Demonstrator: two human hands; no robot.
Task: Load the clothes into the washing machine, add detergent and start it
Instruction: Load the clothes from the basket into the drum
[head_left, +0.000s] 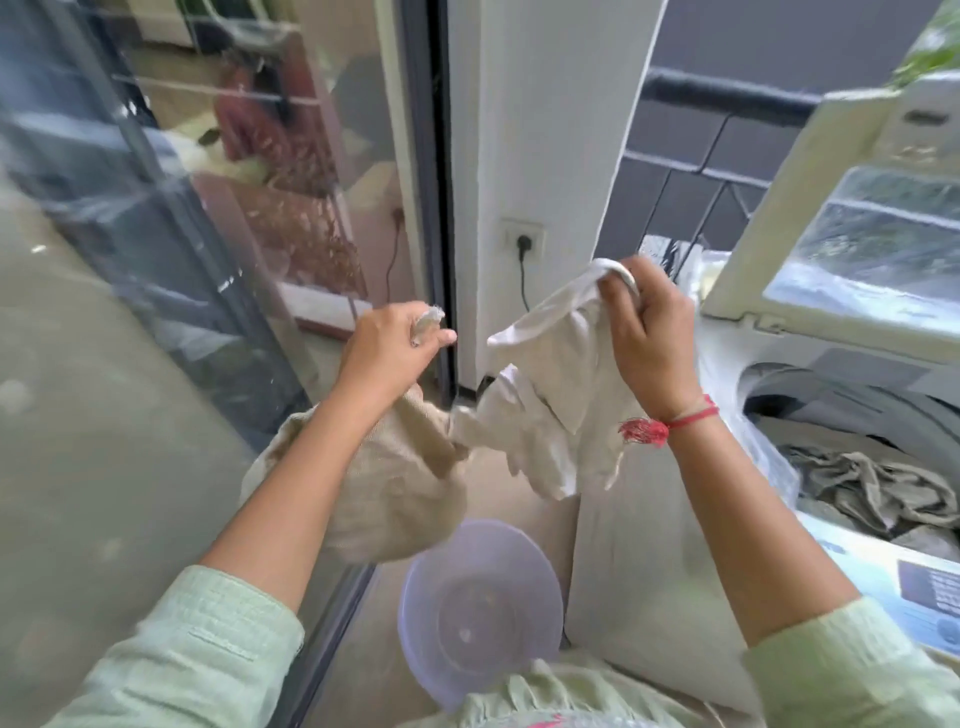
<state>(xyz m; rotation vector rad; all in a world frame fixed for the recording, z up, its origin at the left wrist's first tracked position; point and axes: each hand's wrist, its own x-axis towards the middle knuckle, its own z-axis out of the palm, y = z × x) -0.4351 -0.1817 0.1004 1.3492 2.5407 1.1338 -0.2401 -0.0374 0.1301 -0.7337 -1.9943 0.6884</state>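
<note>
Two garments are in the air, none yet dropped. White garment (550, 410) hangs from the right hand (649, 338), long axis roughly vertical, upper hem bunched in the fist, lower folds loose. Beige garment (395, 488) hangs from the left hand (387, 348), draped down under the forearm; its near edge touches or overlaps the white one, cannot tell which.

Washing machine (841, 410) stands to the right of both hands, lid (810, 218) raised, drum open below. Grey cloth (872, 488) already lies inside the drum. Right hand is the nearer to the opening; left hand is well apart from it.

Right hand: clenched on the white hem. Left hand: fingers closed, pinching a beige corner.

Judgement: next move is rightward and down into the drum, white piece first. Lavender basin (480, 613) sits on the floor below the hands, apparently empty.
</note>
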